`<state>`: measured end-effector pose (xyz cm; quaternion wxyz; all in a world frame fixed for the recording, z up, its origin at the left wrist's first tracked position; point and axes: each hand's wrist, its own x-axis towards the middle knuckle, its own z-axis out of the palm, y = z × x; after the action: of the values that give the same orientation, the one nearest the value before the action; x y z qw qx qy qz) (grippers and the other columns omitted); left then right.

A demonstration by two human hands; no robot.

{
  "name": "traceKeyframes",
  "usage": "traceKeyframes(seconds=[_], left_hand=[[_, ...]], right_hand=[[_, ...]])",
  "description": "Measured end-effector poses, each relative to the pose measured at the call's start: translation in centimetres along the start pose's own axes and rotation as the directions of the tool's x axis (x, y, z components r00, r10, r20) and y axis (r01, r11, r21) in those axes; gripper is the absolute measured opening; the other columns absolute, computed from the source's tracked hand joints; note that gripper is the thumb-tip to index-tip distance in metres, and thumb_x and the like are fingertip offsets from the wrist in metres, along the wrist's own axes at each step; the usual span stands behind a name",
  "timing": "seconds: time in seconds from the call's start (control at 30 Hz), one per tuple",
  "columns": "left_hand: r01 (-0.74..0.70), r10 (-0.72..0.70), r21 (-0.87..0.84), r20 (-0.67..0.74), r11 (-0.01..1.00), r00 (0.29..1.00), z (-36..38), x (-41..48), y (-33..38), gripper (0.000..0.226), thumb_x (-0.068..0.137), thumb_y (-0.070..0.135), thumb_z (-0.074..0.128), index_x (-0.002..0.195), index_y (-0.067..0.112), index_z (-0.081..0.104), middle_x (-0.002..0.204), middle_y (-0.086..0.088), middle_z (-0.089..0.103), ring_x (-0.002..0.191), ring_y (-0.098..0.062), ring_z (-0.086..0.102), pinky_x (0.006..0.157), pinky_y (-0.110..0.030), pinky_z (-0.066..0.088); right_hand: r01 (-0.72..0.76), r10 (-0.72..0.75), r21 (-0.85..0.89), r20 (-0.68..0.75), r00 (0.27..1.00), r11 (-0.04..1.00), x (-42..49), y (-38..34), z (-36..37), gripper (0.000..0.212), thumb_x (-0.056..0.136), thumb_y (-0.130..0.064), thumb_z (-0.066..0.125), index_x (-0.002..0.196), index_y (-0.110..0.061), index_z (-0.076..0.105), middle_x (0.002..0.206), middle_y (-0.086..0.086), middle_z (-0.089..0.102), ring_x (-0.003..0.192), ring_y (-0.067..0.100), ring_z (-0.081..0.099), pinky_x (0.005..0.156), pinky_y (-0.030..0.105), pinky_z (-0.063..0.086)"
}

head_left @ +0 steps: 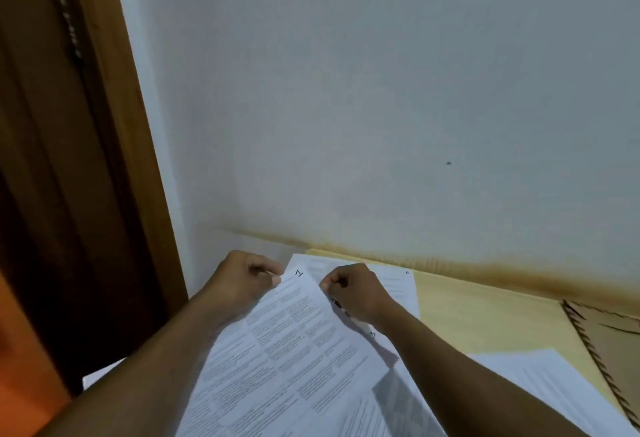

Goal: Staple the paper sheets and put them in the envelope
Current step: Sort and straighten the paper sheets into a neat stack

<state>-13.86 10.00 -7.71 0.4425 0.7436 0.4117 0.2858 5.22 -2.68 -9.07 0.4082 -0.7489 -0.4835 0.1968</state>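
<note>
Pinching the top-left corner of the printed sheet [294,339] marked "1" with the left hand [242,279], fingers curled tight. Gripping the same sheet's right edge near the top with the right hand [349,289], also clenched, knuckles up. Can't make out the dark bit tucked under that right palm. Holding the sheet lifted and tilted over a yellow table [485,315], forearms stretched in from the bottom and covering part of the page. Lying flat underneath, further back: another printed page [394,281], partly hidden behind the right hand. More white sheets [540,377] off to the right, near a brown envelope [609,339] with a zigzag edge. Backed by a pale wall [381,90], stained brown along the table line, wooden door frame [114,125] on the left.
</note>
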Motion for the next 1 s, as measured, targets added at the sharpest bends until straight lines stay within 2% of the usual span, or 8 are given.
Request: traceKeyframes(seconds=[0.1, 0.17, 0.3, 0.47, 0.67, 0.77, 0.87, 1.0], left_hand=[[0.089, -0.09, 0.02, 0.038, 0.996, 0.995, -0.3, 0.3, -4.1, 0.011, 0.089, 0.007, 0.081, 0.085, 0.017, 0.084, 0.085, -0.004, 0.082, 0.089, -0.022, 0.079, 0.093, -0.046, 0.063], [0.117, -0.117, 0.012, 0.049, 0.993, 0.992, -0.4, 0.6, -5.5, 0.012, 0.09, 0.005, 0.078, 0.087, 0.015, 0.084, 0.086, -0.007, 0.082, 0.088, -0.026, 0.08, 0.091, -0.049, 0.064], [0.123, -0.124, 0.01, 0.072, 0.992, 0.99, -0.2, 1.4, -6.9, 0.011, 0.089, 0.006, 0.078, 0.09, 0.016, 0.084, 0.09, -0.006, 0.082, 0.091, -0.023, 0.079, 0.09, -0.04, 0.064], [0.12, -0.123, 0.043, 0.071, 0.992, 0.99, 0.5, 2.1, -7.9, 0.013, 0.093, 0.008, 0.076, 0.095, 0.018, 0.083, 0.097, -0.003, 0.081, 0.092, -0.018, 0.078, 0.087, -0.033, 0.064], [0.107, -0.104, 0.038, -0.058, 0.994, 0.993, 1.0, 2.6, -8.1, 0.017, 0.097, 0.009, 0.072, 0.096, 0.021, 0.083, 0.095, 0.002, 0.081, 0.09, -0.013, 0.077, 0.085, -0.026, 0.061], [0.119, -0.117, 0.02, -0.083, 0.993, 0.99, 1.4, 2.6, -8.1, 0.015, 0.097, 0.011, 0.073, 0.099, 0.023, 0.083, 0.095, 0.004, 0.08, 0.09, -0.013, 0.077, 0.088, -0.033, 0.063], [0.116, -0.115, 0.0, -0.133, 0.993, 0.985, 1.8, 2.7, -7.6, 0.015, 0.096, 0.011, 0.073, 0.097, 0.024, 0.08, 0.094, 0.004, 0.078, 0.09, -0.012, 0.074, 0.087, -0.029, 0.06], [0.071, -0.076, -0.034, -0.193, 0.997, 0.978, 1.9, 3.2, -6.0, 0.015, 0.096, 0.012, 0.074, 0.102, 0.022, 0.081, 0.095, 0.005, 0.076, 0.092, -0.012, 0.071, 0.091, -0.031, 0.058]], right_hand=[[-0.028, 0.034, -0.279, 0.014, 0.999, 0.96, 1.3, 2.3, 1.5, 0.016, 0.089, -0.016, 0.055, 0.085, -0.018, 0.071, 0.098, -0.003, 0.074, 0.092, 0.016, 0.067, 0.082, 0.031, 0.055], [-0.061, 0.065, -0.395, -0.003, 0.998, 0.917, 2.2, 3.1, 1.7, 0.015, 0.086, -0.019, 0.057, 0.094, -0.025, 0.068, 0.108, -0.003, 0.071, 0.105, 0.022, 0.064, 0.089, 0.035, 0.053], [-0.097, 0.117, -0.422, 0.023, 0.993, 0.902, 3.4, 3.8, 2.5, 0.03, 0.081, -0.028, 0.07, 0.11, -0.023, 0.066, 0.115, -0.002, 0.067, 0.111, 0.022, 0.06, 0.092, 0.036, 0.052], [-0.118, 0.136, -0.409, 0.014, 0.991, 0.905, 4.5, 3.7, 4.7, 0.049, 0.074, -0.036, 0.082, 0.117, -0.021, 0.064, 0.117, -0.001, 0.066, 0.112, 0.021, 0.059, 0.089, 0.034, 0.051], [-0.205, 0.225, -0.369, 0.011, 0.974, 0.906, 5.7, 3.3, 5.2, 0.058, 0.072, -0.03, 0.087, 0.121, -0.019, 0.058, 0.118, 0.004, 0.063, 0.111, 0.025, 0.06, 0.089, 0.034, 0.051], [-0.207, 0.226, -0.351, 0.014, 0.974, 0.913, 5.9, 3.4, 5.1, 0.043, 0.076, -0.023, 0.081, 0.115, -0.021, 0.062, 0.114, 0.001, 0.064, 0.108, 0.025, 0.062, 0.091, 0.036, 0.052], [-0.15, 0.154, -0.298, -0.011, 0.988, 0.943, 6.2, 3.5, 5.0, 0.008, 0.082, -0.014, 0.066, 0.088, -0.021, 0.068, 0.095, -0.003, 0.069, 0.092, 0.02, 0.064, 0.079, 0.032, 0.054], [-0.034, 0.03, -0.142, -0.029, 0.999, 0.989, 6.1, 2.4, 3.8, 0.017, 0.091, -0.017, 0.063, 0.075, -0.02, 0.058, 0.076, -0.008, 0.06, 0.073, 0.012, 0.055, 0.06, 0.022, 0.04]])
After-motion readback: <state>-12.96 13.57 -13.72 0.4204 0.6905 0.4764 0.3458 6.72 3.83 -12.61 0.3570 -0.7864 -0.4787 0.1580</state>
